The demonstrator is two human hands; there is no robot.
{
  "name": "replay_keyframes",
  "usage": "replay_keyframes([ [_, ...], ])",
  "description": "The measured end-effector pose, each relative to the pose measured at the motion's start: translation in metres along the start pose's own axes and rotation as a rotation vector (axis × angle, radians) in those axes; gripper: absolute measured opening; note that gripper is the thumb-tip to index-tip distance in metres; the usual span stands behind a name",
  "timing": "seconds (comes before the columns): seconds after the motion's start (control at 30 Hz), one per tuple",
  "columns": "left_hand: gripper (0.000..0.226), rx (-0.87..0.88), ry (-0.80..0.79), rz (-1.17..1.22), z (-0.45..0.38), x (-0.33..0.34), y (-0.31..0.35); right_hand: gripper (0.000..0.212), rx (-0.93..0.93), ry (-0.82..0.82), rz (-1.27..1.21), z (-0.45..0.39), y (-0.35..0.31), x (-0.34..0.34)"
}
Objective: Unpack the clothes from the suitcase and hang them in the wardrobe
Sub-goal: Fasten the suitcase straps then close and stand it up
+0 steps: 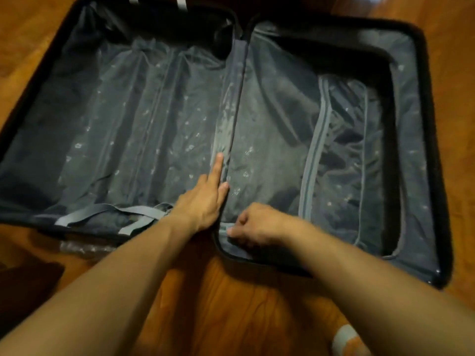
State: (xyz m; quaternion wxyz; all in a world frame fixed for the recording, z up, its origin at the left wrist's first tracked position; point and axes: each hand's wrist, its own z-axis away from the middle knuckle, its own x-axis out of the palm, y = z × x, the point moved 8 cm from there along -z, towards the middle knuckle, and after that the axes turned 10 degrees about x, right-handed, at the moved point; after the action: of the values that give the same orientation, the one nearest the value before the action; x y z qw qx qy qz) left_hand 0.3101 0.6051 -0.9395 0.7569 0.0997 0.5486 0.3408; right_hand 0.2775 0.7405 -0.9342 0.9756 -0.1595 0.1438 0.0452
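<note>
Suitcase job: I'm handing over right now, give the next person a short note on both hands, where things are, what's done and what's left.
Left hand: flat, fingers straight, pressing the lining at the centre hinge.
Right hand: fingers curled, pinching something at the near edge of the right half, likely a zipper pull; too blurred to be sure.
Suitcase: lying open on the wooden floor. Left half shows only lining and loose straps. Right half is covered by its zipped divider.
No clothes or wardrobe in view.
Left: open the divider, check behind it, hang whatever is found.

One open black hard-shell suitcase (434, 150) is lying on the wooden floor (205, 304), showing two grey-lined halves. Two bare hands are working at its centre, left hand (205, 201) and right hand (257, 224). Two grey fabric straps (108, 211) are trailing.
</note>
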Motion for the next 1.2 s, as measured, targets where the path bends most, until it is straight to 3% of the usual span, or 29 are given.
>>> replay_keyframes([
  [0.1,0.063,-0.004,-0.009,0.000,0.002,0.001,-0.003,0.033,0.031,0.275,-0.061,-0.004,-0.006,0.011],
  [0.27,0.063,-0.033,-0.044,0.025,0.004,0.001,-0.002,0.038,0.217,0.464,-0.118,-0.001,0.012,0.019],
  [0.33,0.064,-0.046,-0.070,0.027,0.002,0.001,-0.003,0.019,0.178,0.504,-0.175,0.004,0.010,0.019],
  [0.43,0.065,-0.059,-0.104,0.038,0.001,0.002,-0.005,0.016,0.056,0.586,-0.071,0.016,-0.003,0.014],
  [0.53,0.066,-0.080,-0.121,0.033,0.000,0.003,-0.008,0.022,0.004,0.529,0.208,0.026,-0.007,0.008],
  [0.67,0.069,-0.122,-0.143,0.015,-0.003,0.006,-0.009,0.036,0.346,0.458,0.366,0.036,0.084,-0.048],
  [0.8,0.068,-0.179,-0.032,-0.119,-0.002,-0.001,0.003,0.045,0.654,0.316,0.437,0.073,0.222,-0.121],
  [0.93,0.066,-0.069,0.166,-0.246,-0.016,-0.015,0.044,0.038,0.534,0.183,0.751,0.082,0.259,-0.155],
  [1.03,0.065,-0.088,0.070,-0.316,-0.028,-0.009,0.055,0.034,0.379,0.279,0.922,0.083,0.242,-0.192],
  [1.2,0.088,-0.184,-0.007,-0.335,-0.027,-0.015,0.053,0.033,0.209,0.537,1.062,0.061,0.216,-0.274],
])
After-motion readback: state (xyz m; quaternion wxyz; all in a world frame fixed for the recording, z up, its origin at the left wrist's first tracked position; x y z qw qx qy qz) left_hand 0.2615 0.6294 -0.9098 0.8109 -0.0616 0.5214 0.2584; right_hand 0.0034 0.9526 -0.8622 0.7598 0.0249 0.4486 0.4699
